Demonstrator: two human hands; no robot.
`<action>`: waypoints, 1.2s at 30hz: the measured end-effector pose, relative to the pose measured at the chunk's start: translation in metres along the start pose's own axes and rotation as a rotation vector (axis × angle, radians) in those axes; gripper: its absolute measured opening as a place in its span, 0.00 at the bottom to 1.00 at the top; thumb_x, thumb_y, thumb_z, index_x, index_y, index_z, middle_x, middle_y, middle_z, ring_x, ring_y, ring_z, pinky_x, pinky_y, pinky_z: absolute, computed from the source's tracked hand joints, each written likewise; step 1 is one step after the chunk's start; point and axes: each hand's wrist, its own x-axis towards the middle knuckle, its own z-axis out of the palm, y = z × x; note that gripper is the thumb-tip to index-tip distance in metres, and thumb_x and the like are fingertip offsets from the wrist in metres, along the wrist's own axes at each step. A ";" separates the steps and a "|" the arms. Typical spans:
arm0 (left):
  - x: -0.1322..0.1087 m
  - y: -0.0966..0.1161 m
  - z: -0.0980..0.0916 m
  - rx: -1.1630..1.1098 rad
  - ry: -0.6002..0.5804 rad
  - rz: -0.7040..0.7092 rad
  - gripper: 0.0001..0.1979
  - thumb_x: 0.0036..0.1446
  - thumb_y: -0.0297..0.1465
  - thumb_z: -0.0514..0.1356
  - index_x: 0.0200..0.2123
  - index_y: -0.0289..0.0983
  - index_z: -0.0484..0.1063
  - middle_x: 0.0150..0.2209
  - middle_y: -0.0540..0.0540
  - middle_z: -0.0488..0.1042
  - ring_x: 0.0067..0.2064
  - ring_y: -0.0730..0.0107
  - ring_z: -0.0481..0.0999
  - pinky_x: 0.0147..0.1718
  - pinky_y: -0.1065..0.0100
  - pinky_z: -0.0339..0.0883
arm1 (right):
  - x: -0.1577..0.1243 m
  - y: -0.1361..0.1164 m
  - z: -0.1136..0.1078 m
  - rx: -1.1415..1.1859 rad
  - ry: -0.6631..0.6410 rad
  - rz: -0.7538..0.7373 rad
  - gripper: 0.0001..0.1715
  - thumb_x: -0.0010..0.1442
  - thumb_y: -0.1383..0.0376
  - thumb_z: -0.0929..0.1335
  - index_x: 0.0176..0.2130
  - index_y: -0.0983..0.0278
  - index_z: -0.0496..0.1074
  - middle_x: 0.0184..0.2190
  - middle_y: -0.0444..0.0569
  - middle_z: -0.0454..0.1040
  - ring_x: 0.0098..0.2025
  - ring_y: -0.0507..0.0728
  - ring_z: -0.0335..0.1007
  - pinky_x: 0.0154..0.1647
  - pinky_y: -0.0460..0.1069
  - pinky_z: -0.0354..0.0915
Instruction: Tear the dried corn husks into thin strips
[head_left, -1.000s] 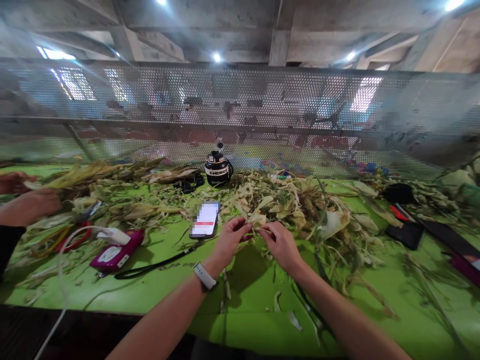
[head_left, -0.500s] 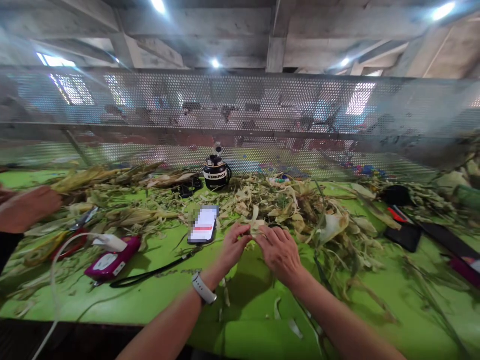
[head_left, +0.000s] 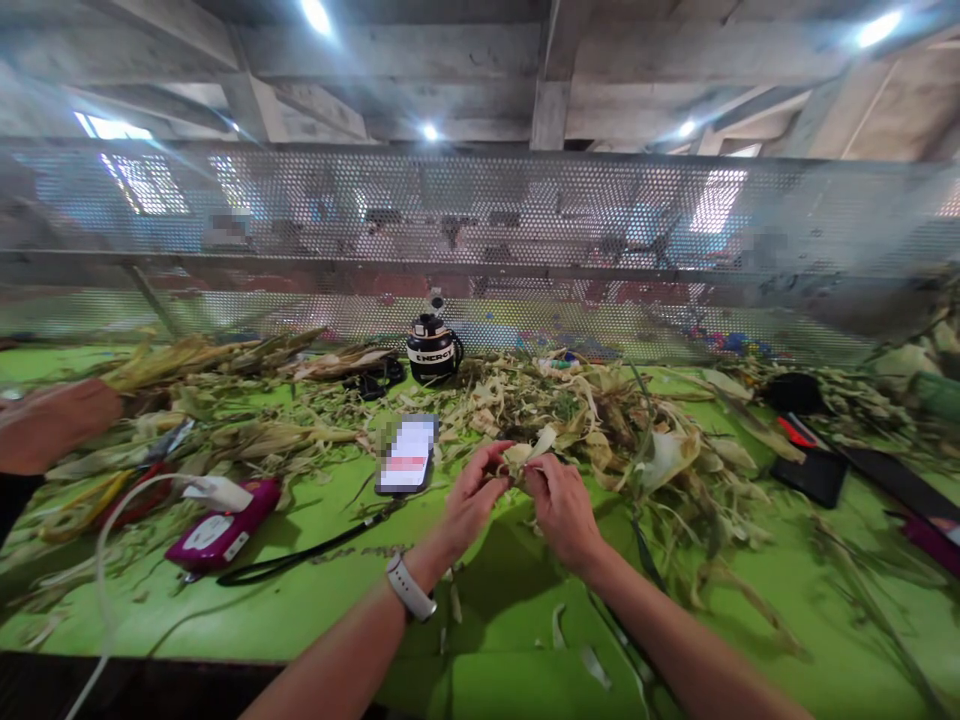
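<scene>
Between my two hands, just over the green table (head_left: 517,620), is a small pale piece of dried corn husk (head_left: 517,458). My left hand (head_left: 474,492), with a white band on its wrist, pinches the piece from the left side. Closed on its other side is my right hand (head_left: 561,500), fingers curled and thumb hidden. The fingertips partly cover the piece. Behind my right hand spreads a heap of dry, curled husk leaves (head_left: 600,405). A phone (head_left: 409,455) with a lit screen lies to the left of my left hand.
A magenta power bank (head_left: 223,525) with a white cable lies left, near yellow-handled scissors (head_left: 82,505). A black jar (head_left: 433,350) stands before the perforated metal screen (head_left: 480,210). Another person's hand (head_left: 60,425) is at far left. A dark phone (head_left: 810,475) lies right.
The fingers of my right hand have curled in more, and the piece of husk has turned between my hands. My left hand has opened slightly around it. The other person's hand shifted a little.
</scene>
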 end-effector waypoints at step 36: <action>0.008 -0.021 0.001 -0.200 -0.020 -0.177 0.14 0.47 0.40 0.63 0.33 0.37 0.72 0.33 0.46 0.73 0.34 0.69 0.69 0.37 0.68 0.63 | 0.000 0.003 0.009 0.527 -0.108 0.271 0.10 0.61 0.59 0.59 0.33 0.62 0.62 0.24 0.45 0.71 0.24 0.52 0.67 0.25 0.45 0.59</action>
